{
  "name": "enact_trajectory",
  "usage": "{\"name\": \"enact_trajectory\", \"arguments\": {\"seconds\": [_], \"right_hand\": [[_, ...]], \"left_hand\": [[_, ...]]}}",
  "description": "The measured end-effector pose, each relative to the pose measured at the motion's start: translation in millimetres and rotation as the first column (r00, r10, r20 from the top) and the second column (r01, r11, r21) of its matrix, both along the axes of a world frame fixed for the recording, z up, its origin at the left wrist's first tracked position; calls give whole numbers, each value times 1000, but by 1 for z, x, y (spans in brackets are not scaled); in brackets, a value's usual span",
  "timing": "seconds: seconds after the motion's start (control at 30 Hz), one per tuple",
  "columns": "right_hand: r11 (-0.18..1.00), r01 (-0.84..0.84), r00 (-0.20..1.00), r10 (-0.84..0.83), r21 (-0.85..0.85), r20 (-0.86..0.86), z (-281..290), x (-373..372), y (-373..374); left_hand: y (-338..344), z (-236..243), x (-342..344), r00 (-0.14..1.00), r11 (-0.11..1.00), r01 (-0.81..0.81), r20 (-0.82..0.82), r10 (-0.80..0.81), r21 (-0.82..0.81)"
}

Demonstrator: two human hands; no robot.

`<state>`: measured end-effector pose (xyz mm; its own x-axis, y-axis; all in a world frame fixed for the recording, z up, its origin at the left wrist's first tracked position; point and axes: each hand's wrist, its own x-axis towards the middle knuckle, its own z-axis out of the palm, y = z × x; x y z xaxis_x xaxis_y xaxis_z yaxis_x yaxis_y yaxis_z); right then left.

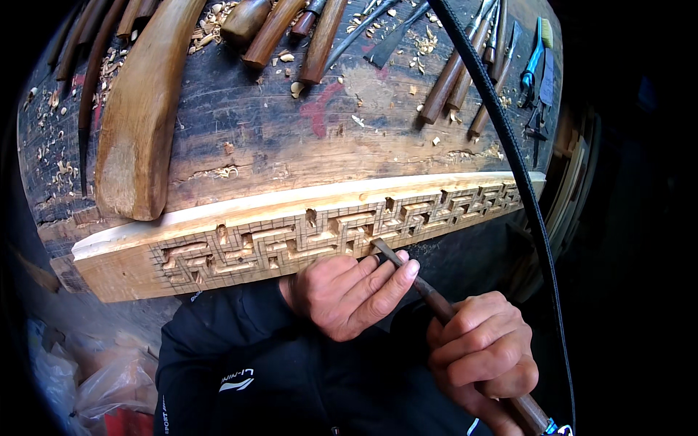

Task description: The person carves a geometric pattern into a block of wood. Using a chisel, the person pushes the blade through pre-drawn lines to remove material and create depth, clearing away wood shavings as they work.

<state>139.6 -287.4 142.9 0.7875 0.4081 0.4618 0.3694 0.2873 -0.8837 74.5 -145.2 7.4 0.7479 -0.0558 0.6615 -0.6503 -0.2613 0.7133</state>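
Note:
A long pale wooden board (131, 272) lies along the near edge of the bench, its near face carved with a pencilled, maze-like fret pattern. My right hand (483, 349) is wrapped round the brown wooden handle of a chisel (435, 299). With its fingertips, my left hand (356, 291) pinches the same chisel close to its blade and rests against the board's lower edge. The metal tip touches the carved pattern near the middle of the board. Part of the handle is hidden inside my right fist.
A large wooden mallet (138, 138) lies at the left of the dark, worn workbench (269, 131). Several chisels (443, 91) lie across the far side among wood shavings (211, 29). A brush (534, 62) is at the far right. A black cord (502, 123) crosses the view.

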Motion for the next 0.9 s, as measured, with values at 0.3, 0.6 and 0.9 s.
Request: {"name": "enact_trajectory", "arguments": {"seconds": [0.3, 0.6, 0.9], "right_hand": [[1000, 3, 996, -6, -28, -91, 4, 4, 9], [998, 16, 1000, -17, -55, -18, -7, -4, 13], [996, 63, 995, -58, -70, 80, -5, -17, -6]], "left_hand": [[0, 0, 0, 1000, 1000, -1, -11, 1, -12], [-1, -2, -2, 1000, 1000, -22, 9, 22, -20], [5, 2, -1, 996, 996, 87, -24, -88, -6]]}}
